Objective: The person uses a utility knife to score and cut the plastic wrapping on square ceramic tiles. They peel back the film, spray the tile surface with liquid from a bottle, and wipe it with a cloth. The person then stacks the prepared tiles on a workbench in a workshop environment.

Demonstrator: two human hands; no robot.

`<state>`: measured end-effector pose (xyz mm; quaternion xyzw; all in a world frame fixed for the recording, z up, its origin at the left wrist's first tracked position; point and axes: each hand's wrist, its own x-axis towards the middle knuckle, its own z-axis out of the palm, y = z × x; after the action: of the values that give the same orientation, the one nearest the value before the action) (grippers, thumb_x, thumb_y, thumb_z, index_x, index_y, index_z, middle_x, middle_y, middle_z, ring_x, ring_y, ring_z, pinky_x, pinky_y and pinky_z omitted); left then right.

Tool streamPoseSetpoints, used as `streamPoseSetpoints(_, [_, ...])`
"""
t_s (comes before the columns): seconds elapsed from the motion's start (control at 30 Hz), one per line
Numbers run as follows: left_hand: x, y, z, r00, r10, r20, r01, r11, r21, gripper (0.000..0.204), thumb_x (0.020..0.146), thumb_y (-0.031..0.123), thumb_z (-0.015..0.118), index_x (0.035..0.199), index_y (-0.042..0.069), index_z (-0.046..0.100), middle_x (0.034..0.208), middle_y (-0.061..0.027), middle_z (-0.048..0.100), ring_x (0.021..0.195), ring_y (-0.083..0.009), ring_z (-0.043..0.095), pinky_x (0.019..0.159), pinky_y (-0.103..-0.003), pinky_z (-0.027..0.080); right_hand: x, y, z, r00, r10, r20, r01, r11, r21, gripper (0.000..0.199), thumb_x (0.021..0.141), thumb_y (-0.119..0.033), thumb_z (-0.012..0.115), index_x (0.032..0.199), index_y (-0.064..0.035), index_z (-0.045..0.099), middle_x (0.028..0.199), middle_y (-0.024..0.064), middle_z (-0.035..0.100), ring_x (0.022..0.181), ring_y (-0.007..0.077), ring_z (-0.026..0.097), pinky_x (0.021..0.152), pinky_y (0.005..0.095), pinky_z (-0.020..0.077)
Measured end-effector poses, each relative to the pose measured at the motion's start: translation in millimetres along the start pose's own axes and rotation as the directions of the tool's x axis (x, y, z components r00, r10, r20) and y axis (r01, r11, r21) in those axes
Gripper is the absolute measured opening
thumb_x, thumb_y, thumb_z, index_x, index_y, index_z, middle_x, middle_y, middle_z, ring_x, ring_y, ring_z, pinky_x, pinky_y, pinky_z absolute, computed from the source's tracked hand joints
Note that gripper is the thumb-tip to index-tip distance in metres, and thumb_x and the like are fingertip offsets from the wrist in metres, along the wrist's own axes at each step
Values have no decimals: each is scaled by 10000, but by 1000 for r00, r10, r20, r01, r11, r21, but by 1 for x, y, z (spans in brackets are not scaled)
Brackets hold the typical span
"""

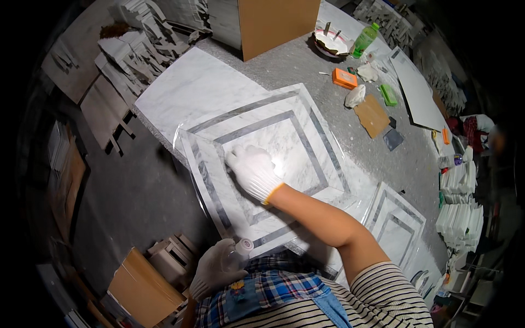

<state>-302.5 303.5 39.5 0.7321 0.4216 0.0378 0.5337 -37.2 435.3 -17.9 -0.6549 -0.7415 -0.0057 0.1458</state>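
Observation:
A white marble panel (276, 138) with nested dark grey square bands lies at a slant on the table before me. My right hand (254, 170), in a white knit glove with a yellow cuff edge, rests on the panel's inner left part. Its fingers are curled and pressed down; whatever they may hold is hidden. Close to my apron, by the panel's near edge, my left hand (214, 269) is gloved too and wraps round a clear bottle (235, 260) with a pale cap.
Under the panel, a plain marble slab (188, 90) juts out at the far left. A similar banded panel (395, 227) lies at right. Farther back are a bowl (330, 45), a green bottle (365, 39), an orange box (344, 78) and a tall brown board (279, 24). A cardboard box (143, 290) stands lower left.

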Motion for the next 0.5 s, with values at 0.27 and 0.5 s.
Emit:
streamPoseSetpoints(0.27, [-17, -39, 17, 998, -49, -27, 40, 967, -252, 848, 671, 270, 974, 1365, 37, 546, 1222, -156, 661, 1131, -306, 666, 969, -415, 551, 25, 174, -22, 866, 476, -152, -499, 823, -271, 184, 949, -186, 591, 979, -162, 770, 1041, 178, 703, 879, 373, 724, 765, 477, 582])
streamPoseSetpoints(0.5, [-17, -16, 10, 999, -30, -43, 26, 995, -93, 845, 674, 281, 976, 1364, 58, 542, 1240, -145, 662, 1135, -311, 670, 997, -409, 551, 73, 14, 13, 996, 47, -79, -49, 998, -25, 134, 862, -125, 632, 942, -107, 737, 986, 151, 714, 879, 340, 717, 745, 450, 586])
